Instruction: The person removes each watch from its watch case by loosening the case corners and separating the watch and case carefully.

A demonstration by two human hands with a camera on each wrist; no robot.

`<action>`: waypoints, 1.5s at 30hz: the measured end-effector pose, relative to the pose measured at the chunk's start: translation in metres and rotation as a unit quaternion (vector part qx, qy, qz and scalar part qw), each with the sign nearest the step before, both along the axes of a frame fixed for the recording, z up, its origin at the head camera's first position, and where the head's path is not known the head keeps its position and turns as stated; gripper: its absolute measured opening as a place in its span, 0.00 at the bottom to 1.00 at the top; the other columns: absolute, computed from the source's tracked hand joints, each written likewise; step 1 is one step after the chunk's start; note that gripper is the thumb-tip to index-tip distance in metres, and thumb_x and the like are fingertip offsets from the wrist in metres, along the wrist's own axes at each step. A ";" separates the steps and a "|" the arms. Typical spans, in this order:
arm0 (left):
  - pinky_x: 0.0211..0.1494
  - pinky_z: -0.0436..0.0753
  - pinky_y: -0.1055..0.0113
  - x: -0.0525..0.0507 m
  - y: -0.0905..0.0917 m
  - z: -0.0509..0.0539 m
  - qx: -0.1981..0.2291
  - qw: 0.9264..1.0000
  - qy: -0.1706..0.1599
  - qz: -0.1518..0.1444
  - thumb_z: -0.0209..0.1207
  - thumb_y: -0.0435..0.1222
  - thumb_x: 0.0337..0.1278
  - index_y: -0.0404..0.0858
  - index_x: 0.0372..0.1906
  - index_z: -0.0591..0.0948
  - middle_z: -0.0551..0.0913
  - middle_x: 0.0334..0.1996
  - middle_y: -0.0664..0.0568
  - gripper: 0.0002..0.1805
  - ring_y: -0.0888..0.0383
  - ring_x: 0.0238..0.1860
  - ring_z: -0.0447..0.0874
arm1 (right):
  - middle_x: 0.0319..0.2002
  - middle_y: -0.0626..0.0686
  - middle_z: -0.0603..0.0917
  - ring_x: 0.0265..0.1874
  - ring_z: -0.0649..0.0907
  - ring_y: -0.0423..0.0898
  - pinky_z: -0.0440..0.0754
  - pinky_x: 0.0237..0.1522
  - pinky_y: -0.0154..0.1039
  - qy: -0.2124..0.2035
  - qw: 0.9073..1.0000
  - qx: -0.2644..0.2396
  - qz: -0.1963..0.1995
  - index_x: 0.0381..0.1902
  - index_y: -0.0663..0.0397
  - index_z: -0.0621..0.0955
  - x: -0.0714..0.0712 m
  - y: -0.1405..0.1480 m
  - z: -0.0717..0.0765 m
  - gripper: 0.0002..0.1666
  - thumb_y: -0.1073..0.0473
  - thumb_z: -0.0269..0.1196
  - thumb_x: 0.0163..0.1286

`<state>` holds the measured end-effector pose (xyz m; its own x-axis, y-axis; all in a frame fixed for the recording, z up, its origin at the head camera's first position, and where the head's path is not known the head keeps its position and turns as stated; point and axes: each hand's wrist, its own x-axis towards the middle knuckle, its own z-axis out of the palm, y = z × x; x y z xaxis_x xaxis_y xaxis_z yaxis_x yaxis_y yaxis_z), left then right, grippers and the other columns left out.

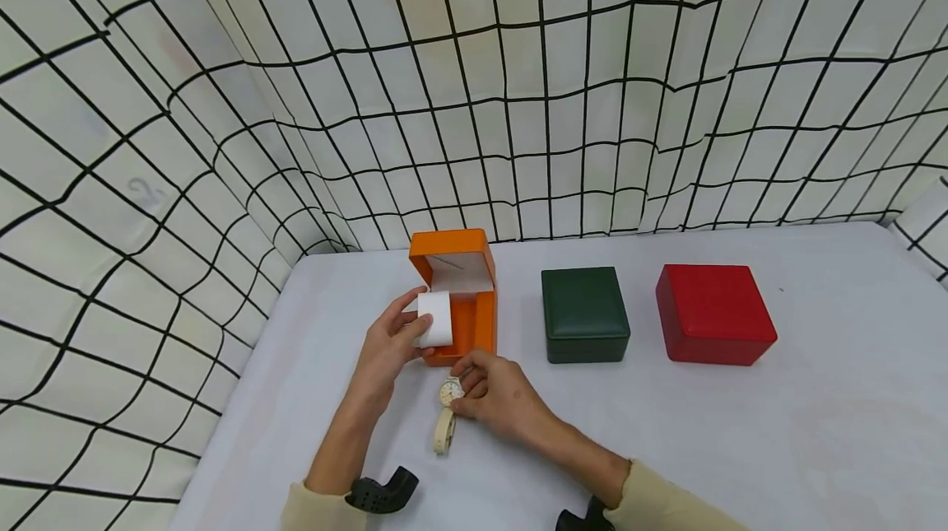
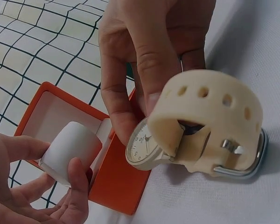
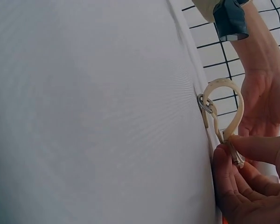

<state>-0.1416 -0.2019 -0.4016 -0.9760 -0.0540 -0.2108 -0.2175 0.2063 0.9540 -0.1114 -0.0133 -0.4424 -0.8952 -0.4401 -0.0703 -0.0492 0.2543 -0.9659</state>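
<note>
My left hand (image 1: 388, 342) grips a white watch cushion (image 1: 435, 319) at the front of an open orange box (image 1: 485, 325). In the left wrist view, the thumb and fingers hold the white cushion (image 2: 72, 151) from both sides. My right hand (image 1: 504, 395) pinches a cream wristwatch (image 1: 450, 391) by its case, just in front of the box. The watch strap (image 2: 205, 98) is buckled into a loop, its round dial turned partly up. In the right wrist view, the strap loop (image 3: 240, 109) stands above the fingertips, near the tablecloth.
A dark green box (image 1: 585, 313) with its lid down stands right of the orange box. Farther right is a closed red box (image 1: 714, 313). White cloth covers the table (image 1: 815, 432). Black grid netting over white panels (image 1: 548, 103) rises behind and at the left.
</note>
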 end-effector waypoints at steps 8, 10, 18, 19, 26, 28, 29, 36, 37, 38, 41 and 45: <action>0.47 0.86 0.72 -0.002 -0.001 -0.003 -0.004 1.000 0.000 -0.001 0.57 0.40 0.77 0.53 0.78 0.68 0.77 0.64 0.39 0.29 0.50 0.55 0.80 | 0.36 0.50 0.83 0.32 0.81 0.40 0.81 0.36 0.26 0.021 1.000 0.013 0.003 0.47 0.59 0.83 0.000 -0.001 0.000 0.17 0.69 0.75 0.61; 0.47 0.86 0.73 -0.002 0.000 -0.003 -0.009 1.000 0.000 -0.002 0.57 0.41 0.77 0.53 0.78 0.68 0.77 0.64 0.39 0.29 0.50 0.55 0.79 | 0.36 0.50 0.83 0.32 0.80 0.40 0.81 0.36 0.26 0.026 1.000 0.017 0.006 0.47 0.59 0.83 0.000 -0.001 0.000 0.17 0.69 0.75 0.61; 0.46 0.86 0.74 0.000 -0.002 0.001 -0.004 1.000 -0.003 -0.002 0.57 0.40 0.77 0.51 0.78 0.68 0.76 0.64 0.40 0.29 0.51 0.53 0.78 | 0.33 0.48 0.82 0.29 0.79 0.36 0.80 0.34 0.26 0.043 0.998 0.038 0.016 0.46 0.58 0.84 0.001 -0.004 -0.001 0.15 0.68 0.75 0.62; 0.46 0.86 0.74 0.001 -0.003 0.001 -0.003 1.000 -0.002 -0.003 0.57 0.40 0.77 0.50 0.78 0.68 0.75 0.63 0.39 0.29 0.51 0.53 0.78 | 0.33 0.48 0.82 0.29 0.79 0.36 0.80 0.34 0.26 0.043 0.998 0.040 0.017 0.46 0.58 0.84 0.001 -0.004 -0.001 0.15 0.68 0.75 0.62; 0.46 0.86 0.74 0.001 -0.002 0.000 0.003 1.000 -0.002 -0.003 0.57 0.41 0.77 0.49 0.78 0.67 0.76 0.63 0.39 0.29 0.52 0.53 0.78 | 0.33 0.47 0.82 0.30 0.78 0.36 0.80 0.35 0.26 0.049 0.997 0.062 0.019 0.46 0.58 0.84 0.001 -0.004 0.000 0.15 0.67 0.75 0.63; 0.46 0.86 0.73 0.000 -0.002 0.000 0.003 1.000 -0.003 -0.002 0.58 0.41 0.77 0.50 0.78 0.67 0.76 0.63 0.39 0.30 0.51 0.53 0.79 | 0.34 0.47 0.82 0.30 0.79 0.36 0.80 0.35 0.26 0.053 0.996 0.067 0.019 0.47 0.58 0.85 0.000 -0.004 0.000 0.15 0.66 0.75 0.63; 0.46 0.86 0.73 0.000 -0.001 -0.001 0.001 1.000 -0.004 -0.002 0.58 0.41 0.77 0.50 0.78 0.67 0.76 0.63 0.39 0.30 0.51 0.53 0.79 | 0.34 0.47 0.82 0.30 0.79 0.35 0.80 0.35 0.26 0.055 0.996 0.069 0.020 0.47 0.58 0.85 0.000 -0.004 0.001 0.15 0.66 0.75 0.63; 0.49 0.86 0.72 -0.001 -0.001 -0.003 -0.015 1.000 0.006 -0.005 0.57 0.41 0.77 0.52 0.78 0.68 0.78 0.65 0.39 0.29 0.50 0.56 0.80 | 0.32 0.46 0.82 0.29 0.78 0.35 0.80 0.34 0.26 0.065 0.995 0.076 0.021 0.47 0.58 0.86 0.001 -0.003 0.001 0.15 0.66 0.75 0.63; 0.49 0.86 0.72 -0.001 -0.002 -0.003 -0.015 1.000 0.005 -0.005 0.57 0.41 0.77 0.52 0.78 0.67 0.78 0.65 0.39 0.29 0.50 0.56 0.80 | 0.31 0.46 0.82 0.28 0.78 0.34 0.79 0.33 0.26 0.067 0.994 0.077 0.022 0.47 0.58 0.86 0.001 -0.003 0.000 0.15 0.66 0.75 0.63; 0.49 0.86 0.72 -0.001 -0.001 -0.003 -0.014 1.000 0.006 -0.006 0.57 0.41 0.77 0.52 0.78 0.67 0.77 0.65 0.39 0.30 0.50 0.56 0.80 | 0.31 0.45 0.82 0.28 0.77 0.34 0.79 0.32 0.26 0.069 0.994 0.079 0.022 0.47 0.58 0.86 0.001 -0.003 0.000 0.14 0.66 0.75 0.63; 0.48 0.86 0.72 0.000 -0.001 -0.003 -0.011 1.000 0.006 -0.006 0.57 0.41 0.77 0.52 0.79 0.67 0.77 0.65 0.39 0.30 0.50 0.56 0.80 | 0.29 0.45 0.81 0.27 0.76 0.34 0.78 0.31 0.27 0.072 0.993 0.086 0.025 0.47 0.58 0.86 0.002 -0.004 0.000 0.14 0.65 0.74 0.64; 0.48 0.87 0.72 0.000 -0.002 -0.003 -0.008 1.000 0.008 -0.005 0.58 0.41 0.76 0.51 0.79 0.67 0.77 0.65 0.38 0.31 0.49 0.55 0.80 | 0.28 0.45 0.81 0.27 0.76 0.35 0.77 0.29 0.27 0.074 0.992 0.098 0.025 0.48 0.58 0.87 0.003 -0.004 0.001 0.15 0.65 0.75 0.64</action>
<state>-0.1412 -0.2034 -0.4042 -0.9796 -0.0469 -0.1952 -0.2008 0.2240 0.9537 -0.1084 -0.0177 -0.4415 -0.8798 -0.4746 -0.0283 -0.2041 0.4307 -0.8791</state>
